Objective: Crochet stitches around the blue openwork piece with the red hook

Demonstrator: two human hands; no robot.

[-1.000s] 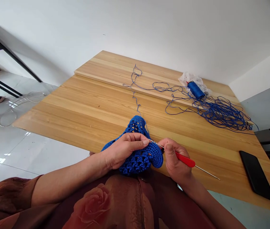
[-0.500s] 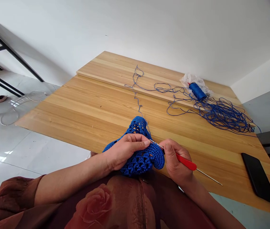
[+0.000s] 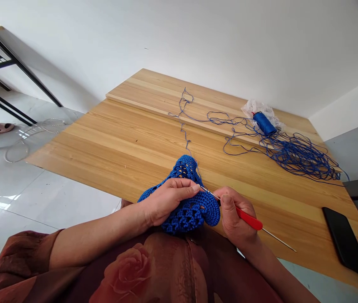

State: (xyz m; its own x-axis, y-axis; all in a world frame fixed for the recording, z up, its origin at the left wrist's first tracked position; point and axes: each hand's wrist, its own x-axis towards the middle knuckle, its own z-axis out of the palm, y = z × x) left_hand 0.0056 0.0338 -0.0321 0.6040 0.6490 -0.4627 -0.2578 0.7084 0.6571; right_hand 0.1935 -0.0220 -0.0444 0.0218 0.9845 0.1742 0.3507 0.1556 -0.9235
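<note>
My left hand [image 3: 168, 202] is shut around a blue crochet piece [image 3: 194, 214], an openwork mesh with a dense round edge, and part of it is hidden under my fingers. My right hand [image 3: 234, 216] grips a crochet hook with a red handle [image 3: 250, 219] just past the thumb. Its thin metal shaft reaches to the fabric beside my left fingertips, and a metal rod sticks out behind the handle. A blue yarn strand [image 3: 183, 130] runs from the crochet piece across the wooden table [image 3: 103, 145] to a loose tangle [image 3: 299, 156].
A blue yarn spool [image 3: 264, 123] lies on a crumpled plastic bag [image 3: 257, 107] at the table's far side. A black phone [image 3: 346, 242] lies near the right edge. Beyond the left edge are a tiled floor [image 3: 11, 198], a wire loop [image 3: 17, 151] and a black metal frame [image 3: 8, 73].
The whole scene has drifted slightly right and down in view as my head moved. My hands still hold the crochet piece and hook, with no clear change in grip.
</note>
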